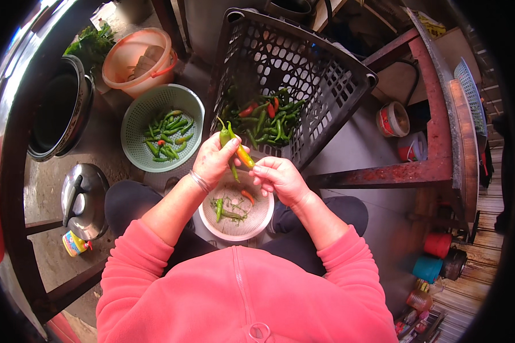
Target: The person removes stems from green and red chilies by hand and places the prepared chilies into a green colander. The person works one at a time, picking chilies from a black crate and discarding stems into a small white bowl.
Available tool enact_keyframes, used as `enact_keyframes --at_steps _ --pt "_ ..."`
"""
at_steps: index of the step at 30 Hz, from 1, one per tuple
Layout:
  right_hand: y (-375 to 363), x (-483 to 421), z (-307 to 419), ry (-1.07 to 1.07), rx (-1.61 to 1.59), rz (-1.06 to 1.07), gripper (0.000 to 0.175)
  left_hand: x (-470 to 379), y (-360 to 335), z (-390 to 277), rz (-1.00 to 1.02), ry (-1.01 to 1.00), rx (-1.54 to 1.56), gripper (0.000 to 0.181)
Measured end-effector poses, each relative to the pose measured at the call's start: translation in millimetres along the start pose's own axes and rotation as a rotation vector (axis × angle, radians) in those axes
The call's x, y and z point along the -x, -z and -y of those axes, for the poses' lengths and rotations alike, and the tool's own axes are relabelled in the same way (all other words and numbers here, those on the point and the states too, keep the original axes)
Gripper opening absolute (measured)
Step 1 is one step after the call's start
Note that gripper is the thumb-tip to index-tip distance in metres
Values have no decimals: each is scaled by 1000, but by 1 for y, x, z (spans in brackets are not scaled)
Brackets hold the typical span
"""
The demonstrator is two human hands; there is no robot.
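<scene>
My left hand point(216, 158), with bangles at the wrist, holds green chili peppers point(225, 136) and an orange-yellow chili pepper point(243, 155). At the tip of that orange-yellow pepper are the thumb and fingers of my right hand point(279, 176). Below both hands, a pale plastic basket point(236, 235) between the legs holds stems, a few green peppers and a red one. A green plastic colander point(134, 124) with several green peppers stands to the left. Ahead, a black plastic crate point(337, 96) is tilted, with many green and some red peppers in it.
An orange bucket point(124, 77) stands behind the colander, near leafy greens point(95, 40). Far left are a large dark pan point(53, 107) and a metal lid point(92, 188). A red-brown table frame point(395, 175) runs along the right, with small buckets point(412, 146) beneath it.
</scene>
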State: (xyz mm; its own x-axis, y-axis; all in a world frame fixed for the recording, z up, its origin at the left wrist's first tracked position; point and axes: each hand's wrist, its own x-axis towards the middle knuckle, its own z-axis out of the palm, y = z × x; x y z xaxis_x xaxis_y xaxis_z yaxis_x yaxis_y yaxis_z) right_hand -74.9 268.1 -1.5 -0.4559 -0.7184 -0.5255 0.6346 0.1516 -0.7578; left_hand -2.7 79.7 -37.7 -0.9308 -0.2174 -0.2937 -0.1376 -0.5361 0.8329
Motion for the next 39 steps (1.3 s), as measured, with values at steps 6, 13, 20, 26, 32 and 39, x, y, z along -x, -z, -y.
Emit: enact_keyframes --at_steps 6,13,20,26,32,39 --pt "0 -2 -2 -50 -65 -34 13 5 -5 3 -29 -24 -31 19" --pt "-1 -6 -3 -48 -48 -109 14 11 -7 12 -54 -100 -94 19" --pt "-2 -5 -4 -14 -110 -138 15 8 1 21 -48 112 116 17" --pt "-3 -5 -3 21 -134 -156 14 8 3 30 -120 348 337 15" --pt "-8 -2 0 41 -169 -177 13 7 2 36 -146 461 472 16" --pt "-15 2 3 112 -263 -56 11 17 -12 41 -12 591 623 19"
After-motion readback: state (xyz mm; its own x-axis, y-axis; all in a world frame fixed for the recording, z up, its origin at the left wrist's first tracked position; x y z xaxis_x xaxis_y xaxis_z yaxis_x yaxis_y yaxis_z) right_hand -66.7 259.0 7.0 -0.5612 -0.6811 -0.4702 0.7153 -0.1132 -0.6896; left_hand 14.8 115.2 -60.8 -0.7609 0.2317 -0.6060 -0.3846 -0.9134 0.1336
